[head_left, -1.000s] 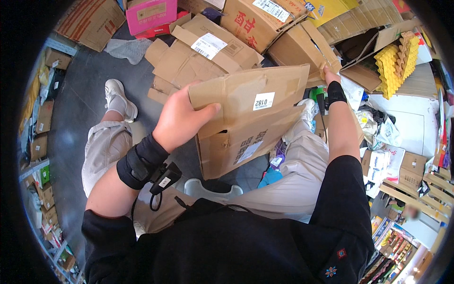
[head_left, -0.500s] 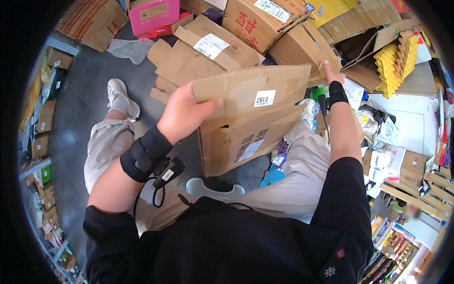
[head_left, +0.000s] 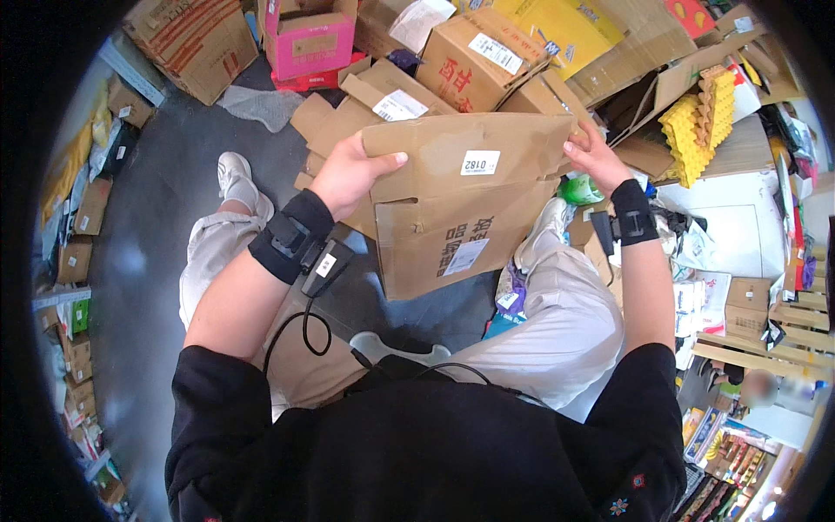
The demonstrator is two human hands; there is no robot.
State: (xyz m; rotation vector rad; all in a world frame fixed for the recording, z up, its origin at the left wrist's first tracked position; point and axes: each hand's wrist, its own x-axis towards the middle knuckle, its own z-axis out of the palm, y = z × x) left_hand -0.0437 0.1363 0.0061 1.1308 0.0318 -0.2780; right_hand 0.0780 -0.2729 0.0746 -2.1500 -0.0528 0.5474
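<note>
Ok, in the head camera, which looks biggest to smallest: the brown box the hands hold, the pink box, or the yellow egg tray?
1. The brown cardboard box held by the left hand and right hand; it is nearest the camera, which helps.
2. The pink box.
3. The yellow egg tray, only slightly smaller-looking, so that ranking is unsure.

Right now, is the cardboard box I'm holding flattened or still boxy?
Partly collapsed: the cardboard box has its top flap spread wide between both hands, lower panel creased.
</note>
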